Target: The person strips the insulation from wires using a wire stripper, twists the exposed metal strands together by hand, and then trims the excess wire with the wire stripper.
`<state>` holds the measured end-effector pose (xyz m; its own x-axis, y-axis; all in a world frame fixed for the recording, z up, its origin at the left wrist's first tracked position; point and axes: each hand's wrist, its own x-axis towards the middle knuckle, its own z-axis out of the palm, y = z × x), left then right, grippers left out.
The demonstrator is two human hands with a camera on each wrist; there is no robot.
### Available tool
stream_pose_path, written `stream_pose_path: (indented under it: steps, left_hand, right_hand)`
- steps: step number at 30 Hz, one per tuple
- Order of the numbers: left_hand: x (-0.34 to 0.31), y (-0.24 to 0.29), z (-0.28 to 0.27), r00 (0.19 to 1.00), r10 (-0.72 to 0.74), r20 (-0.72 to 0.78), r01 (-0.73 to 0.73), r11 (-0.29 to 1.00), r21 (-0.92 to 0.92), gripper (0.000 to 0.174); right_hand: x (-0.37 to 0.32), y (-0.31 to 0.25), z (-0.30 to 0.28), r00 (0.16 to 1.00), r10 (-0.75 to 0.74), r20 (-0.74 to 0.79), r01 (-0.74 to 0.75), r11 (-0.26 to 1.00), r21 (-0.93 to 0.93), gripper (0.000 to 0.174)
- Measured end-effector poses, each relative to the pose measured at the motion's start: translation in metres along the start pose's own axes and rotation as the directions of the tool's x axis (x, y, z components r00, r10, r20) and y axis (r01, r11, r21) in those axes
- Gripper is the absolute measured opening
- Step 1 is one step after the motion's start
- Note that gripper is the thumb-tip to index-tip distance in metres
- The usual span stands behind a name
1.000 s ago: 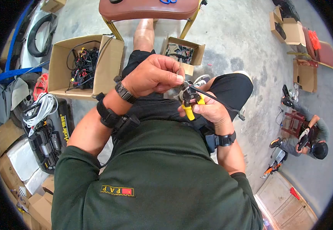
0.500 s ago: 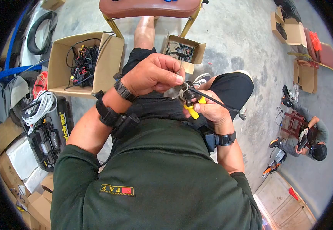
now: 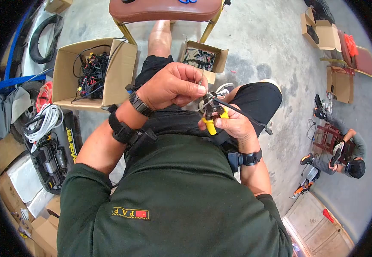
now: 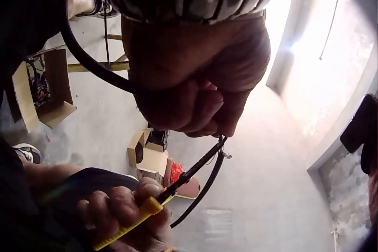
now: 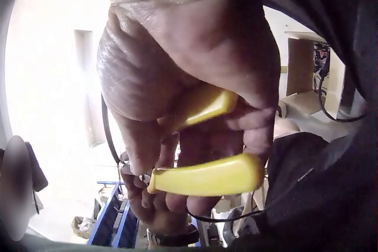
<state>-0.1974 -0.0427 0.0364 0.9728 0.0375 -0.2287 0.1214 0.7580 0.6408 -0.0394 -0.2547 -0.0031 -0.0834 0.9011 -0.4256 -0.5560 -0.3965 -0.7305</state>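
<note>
My left hand (image 3: 173, 85) pinches thin wires (image 3: 201, 79) between thumb and forefinger, right beside the dark head of a pair of pliers. A black cable (image 4: 94, 69) loops into the left fist in the left wrist view. My right hand (image 3: 240, 125) grips the pliers by their yellow handles (image 3: 210, 126), which stand spread apart in the right wrist view, with the palm over one handle (image 5: 207, 175) and fingers behind. Another length of black cable (image 3: 247, 114) runs from the plier head down past the right hand to a small connector (image 3: 268, 129). The pliers' tips are partly hidden by the left fingertips.
A cardboard box of tangled cables (image 3: 128, 64) stands on the left, a smaller box of parts (image 3: 222, 60) ahead. Beyond them is a brown padded chair (image 3: 164, 12). Coiled white cable (image 3: 44, 122) lies at left; another person (image 3: 357, 145) sits at far right.
The yellow handles were squeezed closer together half a second ago and are now spread wider. My left hand keeps its pinch on the wires, with little movement.
</note>
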Motion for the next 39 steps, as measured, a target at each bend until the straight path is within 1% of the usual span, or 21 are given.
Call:
stream_pose_path:
  steps: [1, 4, 7, 10, 13, 16, 17, 20, 21, 24, 27, 30, 33, 36, 39]
  left_hand:
    - [0.0, 0.0, -0.001, 1.0, 0.0, 0.005, 0.0, 1.0, 0.0, 0.009]
    - [-0.002, 0.0, 0.001, 1.0, 0.002, 0.004, -0.002, 1.0, 0.011, 0.009]
    - [-0.002, 0.0, 0.002, 1.0, 0.001, 0.01, -0.001, 1.0, -0.013, 0.01]
    - [-0.004, -0.001, 0.002, 1.0, -0.002, 0.011, 0.002, 1.0, -0.024, 0.01]
    - [-0.003, 0.0, 0.003, 1.0, -0.004, 0.007, 0.004, 1.0, -0.002, 0.012]
    - [-0.004, -0.002, 0.003, 1.0, 0.0, 0.01, 0.0, 1.0, 0.004, 0.013]
    - [-0.003, -0.001, 0.003, 1.0, 0.007, 0.016, -0.007, 1.0, 0.006, 0.013]
    - [0.0, -0.004, 0.003, 0.997, 0.061, -0.038, -0.061, 0.998, 0.002, 0.006]
    - [0.0, -0.003, 0.004, 0.996, 0.068, -0.06, -0.068, 0.998, 0.016, 0.006]
    - [0.0, -0.001, 0.006, 0.99, 0.082, -0.115, -0.076, 0.996, 0.053, 0.006]
    - [0.0, 0.0, 0.004, 0.987, 0.078, -0.143, -0.066, 0.994, 0.089, 0.007]
    - [0.0, 0.002, 0.005, 0.983, 0.093, -0.158, -0.07, 0.987, 0.147, 0.009]
    - [0.002, 0.004, 0.008, 0.976, 0.135, -0.173, -0.094, 0.969, 0.227, 0.012]
    - [0.004, 0.005, 0.013, 0.965, 0.196, -0.175, -0.132, 0.937, 0.323, 0.012]
    - [0.004, 0.006, 0.014, 0.959, 0.239, -0.151, -0.165, 0.907, 0.387, 0.012]
  right_hand:
    - [0.001, -0.001, 0.0, 1.0, 0.003, 0.0, -0.003, 1.0, -0.01, 0.042]
    - [0.003, -0.012, 0.014, 0.998, 0.023, 0.056, -0.029, 0.995, 0.097, 0.042]
    - [0.008, 0.003, -0.001, 0.999, -0.015, 0.049, 0.015, 1.0, -0.015, 0.042]
    - [0.007, 0.001, 0.002, 0.999, -0.039, 0.038, 0.04, 0.999, -0.019, 0.041]
    - [0.005, -0.007, 0.009, 0.996, -0.042, 0.073, 0.037, 0.997, 0.075, 0.042]
    - [0.003, -0.01, 0.005, 0.992, -0.004, 0.129, -0.003, 0.998, 0.061, 0.042]
    - [0.002, -0.002, 0.001, 0.995, -0.016, 0.097, 0.008, 0.997, 0.08, 0.041]
    - [0.001, 0.013, -0.004, 0.999, -0.047, 0.011, 0.046, 0.997, 0.058, 0.034]
    - [0.0, 0.003, 0.006, 0.998, -0.037, 0.057, 0.029, 0.992, 0.124, 0.028]
    - [0.001, -0.002, 0.013, 0.998, -0.039, 0.057, 0.031, 0.992, 0.126, 0.036]
    - [-0.003, 0.0, 0.01, 0.998, -0.038, 0.048, 0.029, 0.983, 0.179, 0.026]
    - [-0.004, 0.008, 0.001, 0.998, -0.044, 0.046, 0.039, 0.993, 0.113, 0.026]
    - [-0.008, 0.006, 0.004, 1.0, -0.011, 0.017, 0.01, 0.998, 0.055, 0.027]
    - [-0.009, 0.006, 0.008, 0.999, -0.047, 0.006, 0.046, 0.996, 0.073, 0.025]
    - [-0.01, 0.003, 0.008, 0.997, -0.032, -0.063, 0.035, 0.998, 0.05, 0.022]
